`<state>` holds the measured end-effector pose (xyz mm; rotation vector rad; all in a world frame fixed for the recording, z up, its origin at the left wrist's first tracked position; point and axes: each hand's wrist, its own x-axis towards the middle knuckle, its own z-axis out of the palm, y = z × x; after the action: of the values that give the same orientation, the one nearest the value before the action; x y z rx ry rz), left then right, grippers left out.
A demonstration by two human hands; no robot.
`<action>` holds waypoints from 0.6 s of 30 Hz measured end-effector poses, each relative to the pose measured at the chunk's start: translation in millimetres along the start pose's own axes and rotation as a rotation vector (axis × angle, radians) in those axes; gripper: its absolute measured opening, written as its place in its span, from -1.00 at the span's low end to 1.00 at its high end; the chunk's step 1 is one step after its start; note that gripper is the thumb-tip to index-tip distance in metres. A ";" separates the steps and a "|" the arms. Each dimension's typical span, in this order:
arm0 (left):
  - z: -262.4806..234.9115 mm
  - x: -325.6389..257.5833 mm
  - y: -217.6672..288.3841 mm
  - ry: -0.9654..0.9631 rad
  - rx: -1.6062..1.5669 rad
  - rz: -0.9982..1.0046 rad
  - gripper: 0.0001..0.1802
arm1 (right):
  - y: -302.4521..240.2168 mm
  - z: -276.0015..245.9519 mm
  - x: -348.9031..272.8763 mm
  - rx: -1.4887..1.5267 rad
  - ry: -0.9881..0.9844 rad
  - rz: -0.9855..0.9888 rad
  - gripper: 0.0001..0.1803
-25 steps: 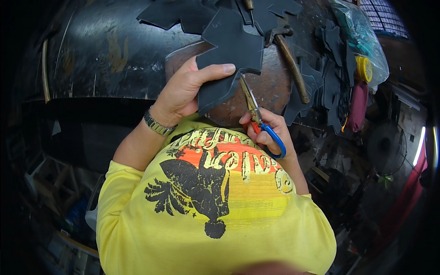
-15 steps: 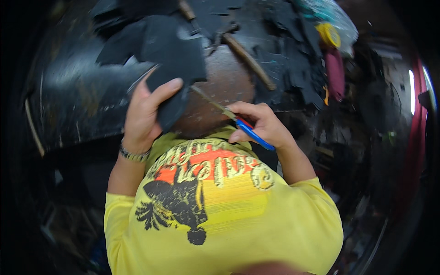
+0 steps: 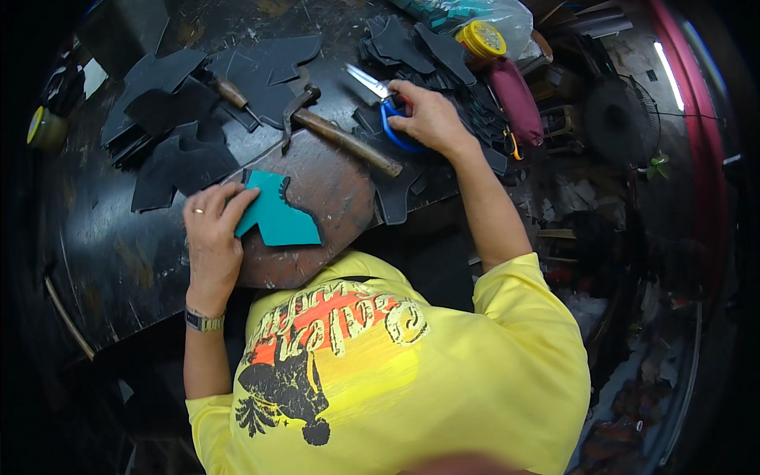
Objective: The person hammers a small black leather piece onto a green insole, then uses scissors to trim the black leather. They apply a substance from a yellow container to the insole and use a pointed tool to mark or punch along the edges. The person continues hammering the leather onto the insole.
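Observation:
My left hand (image 3: pixel 212 237) has its thumb and fingers closed on the left edge of a teal cut piece (image 3: pixel 279 215) of sheet material. The piece has a small notched curve along its upper right edge and lies over the brown board (image 3: pixel 332 186). Up and to the right, above the table, my right hand (image 3: pixel 431 119) grips scissors (image 3: pixel 386 101) with blue and red handles. Their blades are slightly parted and point up and left, away from the teal piece.
A wooden-handled hammer (image 3: pixel 340 140) rests across the board's far edge. Beyond it lie an awl-like tool (image 3: pixel 234 96) and several black cut pieces (image 3: pixel 184 162). A yellow-lidded tub (image 3: pixel 481 39) and a maroon roll (image 3: pixel 514 103) stand at the far right; a fan (image 3: pixel 620 120) is beyond.
My right hand has carried the scissors up and away from the work. The left hand has lowered its piece to the board, where a teal face now shows instead of black.

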<state>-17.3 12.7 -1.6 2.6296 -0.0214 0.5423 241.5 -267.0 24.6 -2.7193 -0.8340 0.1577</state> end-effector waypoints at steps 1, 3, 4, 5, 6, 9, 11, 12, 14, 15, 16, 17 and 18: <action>-0.7 -0.6 1.4 -0.037 -0.058 -0.032 -0.41 | 0.2 2.9 -0.2 -0.036 -0.014 -0.036 -0.33; -5.4 -1.9 1.6 -0.120 -0.138 -0.054 -0.38 | -1.1 2.9 -2.8 -0.090 -0.015 -0.075 -0.31; -11.5 -3.0 -0.8 -0.167 -0.160 -0.043 -0.37 | -0.3 -1.4 -3.5 -0.104 0.019 -0.140 -0.36; -16.9 -4.6 -3.1 -0.214 -0.162 -0.032 -0.36 | 2.1 -8.1 -0.2 -0.093 0.047 -0.163 -0.40; -21.4 -5.2 -5.3 -0.286 -0.170 -0.059 -0.40 | 8.1 -17.6 4.8 -0.089 0.053 -0.172 -0.43; -27.2 -8.8 -7.8 -0.318 -0.191 -0.030 -0.37 | 43.8 -51.9 40.0 0.077 0.282 -0.174 -0.49; -22.2 -9.5 -6.1 -0.289 -0.186 -0.045 -0.32 | 81.7 -73.4 78.1 -0.176 0.569 0.009 -0.36; -19.6 -10.2 -5.0 -0.270 -0.165 -0.050 -0.33 | 103.9 -85.1 96.3 -0.262 0.514 0.150 -0.25; -14.0 -11.9 -2.9 -0.217 -0.142 -0.068 -0.35 | 143.9 -90.3 127.0 -0.386 0.499 0.314 -0.02; -11.9 -12.8 -2.6 -0.184 -0.139 -0.080 -0.37 | 160.6 -89.0 139.0 -0.415 0.464 0.392 0.07; -10.1 -13.9 -2.3 -0.151 -0.131 -0.097 -0.38 | 173.5 -87.2 151.6 -0.378 0.410 0.382 0.10; -9.4 -15.1 -2.3 -0.117 -0.157 -0.115 -0.40 | 183.3 -85.8 161.3 -0.352 0.338 0.412 0.13; -8.8 -16.3 -2.7 -0.085 -0.177 -0.136 -0.41 | 190.4 -84.1 166.9 -0.330 0.263 0.448 0.16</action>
<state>-35.3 17.7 -1.7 2.4576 0.0789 0.3640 496.3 -343.8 43.0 -3.1024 -0.1810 -0.2649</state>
